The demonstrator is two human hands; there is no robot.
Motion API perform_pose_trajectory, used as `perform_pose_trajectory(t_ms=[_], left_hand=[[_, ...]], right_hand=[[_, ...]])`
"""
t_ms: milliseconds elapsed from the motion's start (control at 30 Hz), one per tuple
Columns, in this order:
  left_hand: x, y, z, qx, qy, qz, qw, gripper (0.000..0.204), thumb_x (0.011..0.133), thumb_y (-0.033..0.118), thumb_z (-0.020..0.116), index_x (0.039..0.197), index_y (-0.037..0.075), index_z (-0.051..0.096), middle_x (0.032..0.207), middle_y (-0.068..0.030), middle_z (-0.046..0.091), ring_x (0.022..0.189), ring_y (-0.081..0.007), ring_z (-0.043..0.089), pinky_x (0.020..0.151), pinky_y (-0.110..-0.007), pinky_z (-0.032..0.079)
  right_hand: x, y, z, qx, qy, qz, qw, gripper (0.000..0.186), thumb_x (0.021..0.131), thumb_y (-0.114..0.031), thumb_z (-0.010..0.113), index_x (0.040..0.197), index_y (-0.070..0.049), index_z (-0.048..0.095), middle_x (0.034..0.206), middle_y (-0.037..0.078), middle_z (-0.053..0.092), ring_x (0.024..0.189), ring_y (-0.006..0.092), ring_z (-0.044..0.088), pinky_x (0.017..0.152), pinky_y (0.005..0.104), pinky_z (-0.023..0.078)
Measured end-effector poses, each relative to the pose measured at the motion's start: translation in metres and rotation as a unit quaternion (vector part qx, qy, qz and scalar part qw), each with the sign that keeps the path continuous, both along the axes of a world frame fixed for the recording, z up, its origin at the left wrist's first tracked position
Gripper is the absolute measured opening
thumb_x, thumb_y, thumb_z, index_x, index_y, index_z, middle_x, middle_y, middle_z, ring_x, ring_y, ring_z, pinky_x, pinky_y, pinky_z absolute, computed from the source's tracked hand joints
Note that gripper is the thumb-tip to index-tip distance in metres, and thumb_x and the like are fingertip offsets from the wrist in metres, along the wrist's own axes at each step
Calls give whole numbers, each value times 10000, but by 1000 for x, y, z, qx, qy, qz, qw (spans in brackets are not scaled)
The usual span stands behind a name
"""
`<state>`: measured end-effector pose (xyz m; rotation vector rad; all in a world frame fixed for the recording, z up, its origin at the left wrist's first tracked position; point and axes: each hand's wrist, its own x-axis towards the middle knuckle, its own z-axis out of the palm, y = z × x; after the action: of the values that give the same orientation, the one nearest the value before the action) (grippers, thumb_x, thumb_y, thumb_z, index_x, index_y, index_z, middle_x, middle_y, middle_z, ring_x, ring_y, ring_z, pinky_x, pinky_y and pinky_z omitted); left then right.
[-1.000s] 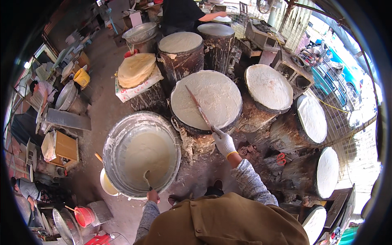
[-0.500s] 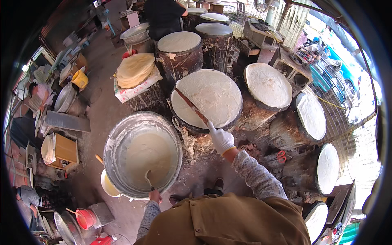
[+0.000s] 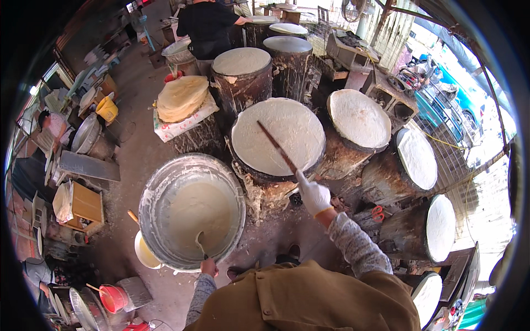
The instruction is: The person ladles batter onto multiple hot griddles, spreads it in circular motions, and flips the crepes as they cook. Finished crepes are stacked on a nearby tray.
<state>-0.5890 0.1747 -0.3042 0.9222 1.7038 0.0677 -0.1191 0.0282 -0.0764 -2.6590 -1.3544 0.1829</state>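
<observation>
My right hand [image 3: 314, 197], in a white glove, is closed round the near end of a long, flat wooden spreader [image 3: 276, 147]. The spreader lies over the round griddle [image 3: 243, 160] in front of me, which is coated with a pale sheet of batter [image 3: 298, 124]. My bare left hand [image 3: 209, 267] grips the handle of a ladle [image 3: 200, 240] at the near rim of a big metal basin [image 3: 148, 190]. Creamy batter [image 3: 201, 212] fills the basin's bottom, and the ladle's bowl dips into it.
A stack of thin round flatbreads [image 3: 182, 98] rests on a cloth-covered drum behind the basin. More coated drum griddles [image 3: 359, 118] curve round to my right and far side. A person in black [image 3: 207, 25] stands at the far drums. Red scissors [image 3: 378, 214] lie at right.
My right hand has drawn back toward me and to the right, and the spreader's far tip has moved from the griddle's left edge toward its middle. My left hand stays at the ladle.
</observation>
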Motion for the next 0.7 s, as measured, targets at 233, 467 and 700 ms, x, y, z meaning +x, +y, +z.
perform_pose_trajectory(t_ms=[233,467,700], left_hand=[[-4,0,3,-8,-20,19,1000,371,879,263,441,604,19,489,467,-144,462,344,-253,478,291,-378,352],[1,0,6,-21,0,15,1000,380,879,258,422,581,29,477,442,-144,442,330,-257,460,288,-369,334],[6,2,8,-22,-18,43,999,409,880,247,415,548,15,470,439,-169,455,329,-272,469,289,-375,328]], right_hand=[[-12,0,-10,-11,-26,16,999,674,896,-177,536,1504,-233,252,735,181,666,625,345,684,512,465,528],[27,22,-4,-65,-27,2,998,712,903,-110,498,1536,-208,188,856,204,678,724,339,701,586,456,548],[46,5,-18,17,-30,-61,998,568,947,-227,477,1488,-226,304,719,175,671,621,335,678,539,463,526]])
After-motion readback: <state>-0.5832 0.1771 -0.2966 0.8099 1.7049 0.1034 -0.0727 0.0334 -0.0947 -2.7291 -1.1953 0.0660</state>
